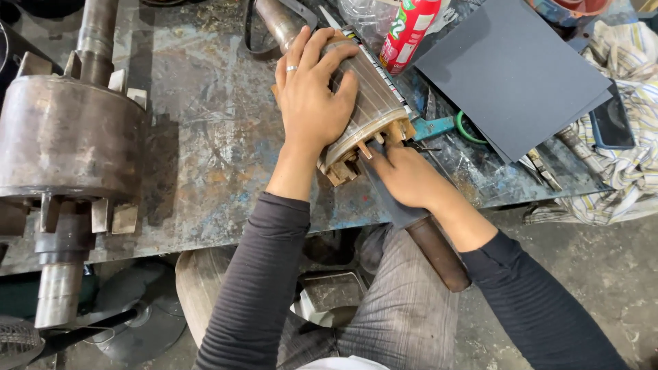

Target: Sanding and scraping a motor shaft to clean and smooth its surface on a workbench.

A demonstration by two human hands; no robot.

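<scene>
Rotor (370, 113) of an electric motor, small and ribbed, lying across the middle of the scarred metal worktop (205, 151), shaft end (277, 24) pointing away, near shaft (439, 253) overhanging the front edge above the lap.

Far left: a much larger rusty rotor (65, 137) resting on the same worktop, well apart, untouched.

Left hand (312, 103), ring on one finger, spread flat over the top of the small rotor, fingers curled round its far side, pressing down and steadying it rather than lifting.

Right hand (411, 178) closed round a strip of dark abrasive sheet (384, 188) at the near end of the rotor, just under the projecting tabs (380, 140), thumb and fingers pinching the strip against the metal.

Further right: a red spray can (408, 31) lying just beyond the rotor, a teal-handled tool (435, 127) beside it, a stack of dark abrasive sheets (514, 75), a striped cloth (627, 137) with a phone (610, 123) on it.

Judging by surfaces: ribbed body looking fairly bright, near shaft brown and dull, so seemingly early-to-middle in the cleaning, most of the near shaft left to rub. Cannot tell the condition of the underside.
</scene>
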